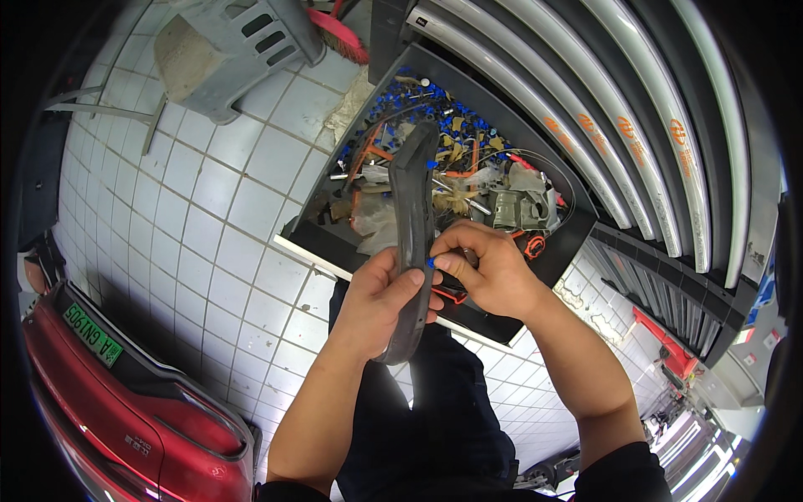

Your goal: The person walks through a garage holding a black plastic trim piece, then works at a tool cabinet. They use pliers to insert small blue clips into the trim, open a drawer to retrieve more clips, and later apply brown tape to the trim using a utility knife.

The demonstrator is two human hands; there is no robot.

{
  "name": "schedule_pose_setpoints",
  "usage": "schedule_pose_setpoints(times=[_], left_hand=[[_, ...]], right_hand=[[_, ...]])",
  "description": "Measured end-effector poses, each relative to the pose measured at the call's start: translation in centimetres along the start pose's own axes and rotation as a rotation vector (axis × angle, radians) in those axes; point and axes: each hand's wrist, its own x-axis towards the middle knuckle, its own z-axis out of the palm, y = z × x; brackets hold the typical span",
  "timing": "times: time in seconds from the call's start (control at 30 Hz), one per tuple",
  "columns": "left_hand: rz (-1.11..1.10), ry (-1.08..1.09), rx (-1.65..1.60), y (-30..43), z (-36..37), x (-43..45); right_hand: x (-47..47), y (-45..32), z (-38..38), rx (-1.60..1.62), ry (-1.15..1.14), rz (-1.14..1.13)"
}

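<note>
My left hand [389,298] is closed around the lower part of a long, dark plastic trim piece [411,216], its thumb lying across the front. The piece stands nearly upright in the picture, over an open drawer. At its right edge, my right hand [483,263] pinches a small blue plastic clip [431,262] between thumb and fingertips; the clip touches the trim or nearly so. Another blue clip [432,164] sits higher on the same edge. Whether the pinched clip is seated in the trim cannot be told.
The drawer [313,248] holds many loose blue clips [401,94], plastic bags, a metal bracket [517,210] and an orange tape measure [534,246]. Long silver boxed strips [602,119] are racked at right. A grey plastic stool [207,63] and a red car [125,414] are at left.
</note>
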Motion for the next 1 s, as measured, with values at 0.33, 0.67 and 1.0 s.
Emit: schedule_pose_setpoints(times=[0.33, 0.67, 1.0], left_hand=[[-0.011, -0.010, 0.035, -1.4, 1.4, -0.1], [0.080, -0.004, -0.195, -2.0, 0.2, -1.2], [0.062, 0.004, -0.089, -1.6, 0.6, -1.4]], right_hand=[[-0.7, 1.8, 2.1, -0.461, 0.368, -0.354], [-2.2, -1.0, -1.1, 0.122, 0.039, 0.093], [-2.0, -0.6, -0.2, 0.152, -0.030, 0.043]])
